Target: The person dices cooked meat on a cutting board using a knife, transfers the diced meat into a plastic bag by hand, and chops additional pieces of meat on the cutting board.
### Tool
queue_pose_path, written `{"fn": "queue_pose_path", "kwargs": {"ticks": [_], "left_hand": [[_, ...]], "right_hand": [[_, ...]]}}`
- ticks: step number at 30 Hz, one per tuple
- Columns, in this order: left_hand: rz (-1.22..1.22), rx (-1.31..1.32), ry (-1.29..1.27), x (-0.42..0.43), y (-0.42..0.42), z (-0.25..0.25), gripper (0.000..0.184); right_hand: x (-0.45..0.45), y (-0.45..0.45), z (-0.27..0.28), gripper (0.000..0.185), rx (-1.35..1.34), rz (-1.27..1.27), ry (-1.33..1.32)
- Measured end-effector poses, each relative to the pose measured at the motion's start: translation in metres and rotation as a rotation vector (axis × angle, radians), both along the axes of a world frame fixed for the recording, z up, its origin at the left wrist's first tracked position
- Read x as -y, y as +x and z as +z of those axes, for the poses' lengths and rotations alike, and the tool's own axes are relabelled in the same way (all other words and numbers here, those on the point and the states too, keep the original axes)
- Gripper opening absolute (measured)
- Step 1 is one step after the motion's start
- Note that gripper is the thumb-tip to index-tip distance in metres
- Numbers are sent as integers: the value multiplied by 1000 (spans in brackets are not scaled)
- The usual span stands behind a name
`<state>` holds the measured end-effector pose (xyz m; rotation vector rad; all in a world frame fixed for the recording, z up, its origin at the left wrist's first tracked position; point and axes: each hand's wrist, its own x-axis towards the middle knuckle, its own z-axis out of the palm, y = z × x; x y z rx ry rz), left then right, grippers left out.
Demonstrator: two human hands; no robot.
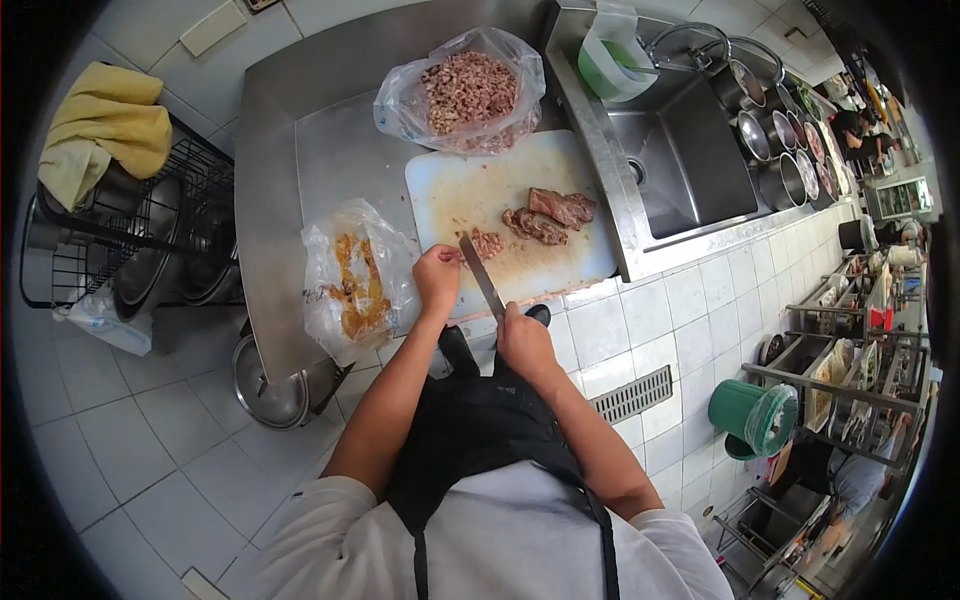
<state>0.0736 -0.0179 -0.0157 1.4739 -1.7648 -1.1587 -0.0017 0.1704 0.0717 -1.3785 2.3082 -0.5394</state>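
My right hand (pixel 525 342) is wrapped round the handle of a knife (pixel 482 276). The blade lies across the near part of a white cutting board (pixel 440 185), its tip by a small heap of chopped meat (pixel 486 246). Just left of the blade, my left hand (pixel 437 275) has its fingers curled together at the board's edge; what they pinch, if anything, is too small to tell. Larger pieces of dark meat (pixel 562 207) lie on the board's right side. Behind the board stands an open clear plastic bag (pixel 395 105) full of diced meat (pixel 470 92).
Left of the board, a plastic bag (pixel 318 250) holds yellowish scraps (pixel 358 285). To the right is a steel sink (pixel 690 175) with a green container (pixel 612 72) and several metal pots (pixel 782 183). A wire rack (pixel 75 270) stands left, a green bin (pixel 738 408) behind right.
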Motion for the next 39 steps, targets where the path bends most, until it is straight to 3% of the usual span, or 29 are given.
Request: {"fn": "queue_pose_path", "kwargs": {"ticks": [9, 18, 21, 23, 28, 34, 39], "left_hand": [[-83, 110, -205, -2, -5, 5, 6], [-11, 55, -198, -11, -7, -1, 8], [-24, 73, -167, -20, -6, 7, 22], [-40, 155, -316, -36, -11, 21, 34], [-205, 280, -518, -54, -42, 35, 58], [-271, 359, -574, -48, -65, 17, 41], [-362, 212, -639, -34, -60, 2, 23]], "right_hand": [[17, 9, -18, 10, -29, -14, 34], [10, 0, -23, 12, 29, -3, 29], [-17, -4, 5, 15, 59, -60, 7], [-27, -9, 19, 19, 41, -137, -22], [-48, -34, -1, 22, 8, -262, -23], [-71, -39, -10, 23, -14, -283, 2], [-77, -32, -15, 23, 18, -269, -3]]}}
